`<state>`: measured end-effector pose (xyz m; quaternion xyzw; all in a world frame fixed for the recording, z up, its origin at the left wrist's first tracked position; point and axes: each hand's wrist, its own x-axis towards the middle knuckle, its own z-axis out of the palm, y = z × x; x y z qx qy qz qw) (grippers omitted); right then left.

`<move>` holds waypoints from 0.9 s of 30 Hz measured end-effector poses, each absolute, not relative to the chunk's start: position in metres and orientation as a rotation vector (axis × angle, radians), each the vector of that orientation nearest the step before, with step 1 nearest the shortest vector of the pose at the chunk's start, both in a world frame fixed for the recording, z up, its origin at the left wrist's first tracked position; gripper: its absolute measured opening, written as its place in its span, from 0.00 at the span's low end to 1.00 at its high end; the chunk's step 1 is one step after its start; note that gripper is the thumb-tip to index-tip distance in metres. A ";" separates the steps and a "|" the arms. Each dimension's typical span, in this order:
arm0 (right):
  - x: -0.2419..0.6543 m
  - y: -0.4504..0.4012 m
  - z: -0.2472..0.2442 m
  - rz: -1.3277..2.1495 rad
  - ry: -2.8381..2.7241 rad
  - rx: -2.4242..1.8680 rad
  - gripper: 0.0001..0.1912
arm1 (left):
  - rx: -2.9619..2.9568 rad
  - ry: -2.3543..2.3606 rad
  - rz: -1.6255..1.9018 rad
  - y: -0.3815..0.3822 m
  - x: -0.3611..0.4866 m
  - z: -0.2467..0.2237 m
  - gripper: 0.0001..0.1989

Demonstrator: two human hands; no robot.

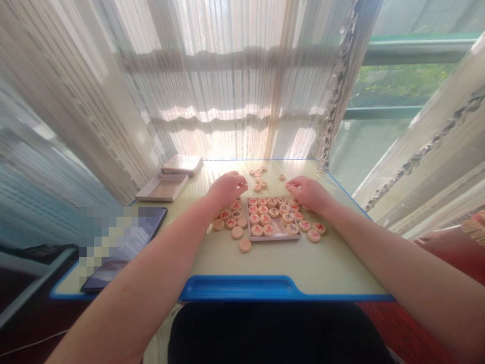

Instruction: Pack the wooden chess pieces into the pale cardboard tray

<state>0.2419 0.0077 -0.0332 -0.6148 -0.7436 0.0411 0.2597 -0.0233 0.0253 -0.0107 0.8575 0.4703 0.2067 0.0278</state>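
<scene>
An open shallow box [278, 237] stands mid-table, holding several round wooden pieces with red or black characters; a gap shows among them near its lower middle. Above the loose pieces [231, 223] left of the box is my left hand [228, 190], fingers curled together; whatever they hold is too small to make out. My right hand [306, 193] is at the box's upper right, its thumb and fingers pinched, contents hidden. Beside and below it lie more loose pieces [304, 225]. Beyond the box, between both hands, sits a small scattered group of pieces [258, 180].
An empty tray-like lid [162, 188] and a closed box [182, 164] lie at the back left. A dark tablet-like device [129, 253] rests at the left edge. The table [326, 275] has a blue rim with a front trough; curtains hang behind.
</scene>
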 end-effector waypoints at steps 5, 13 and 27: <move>0.234 -0.006 -0.024 -0.184 -1.885 -1.326 0.12 | 2.428 1.342 0.885 0.012 -0.011 -0.001 0.15; 0.214 -0.034 -0.015 -0.362 -2.081 -0.949 0.14 | 2.055 1.176 0.843 -0.008 0.010 0.008 0.15; 0.216 -0.032 -0.016 -0.272 -2.156 -0.796 0.08 | 1.969 0.986 0.767 -0.015 0.013 0.009 0.15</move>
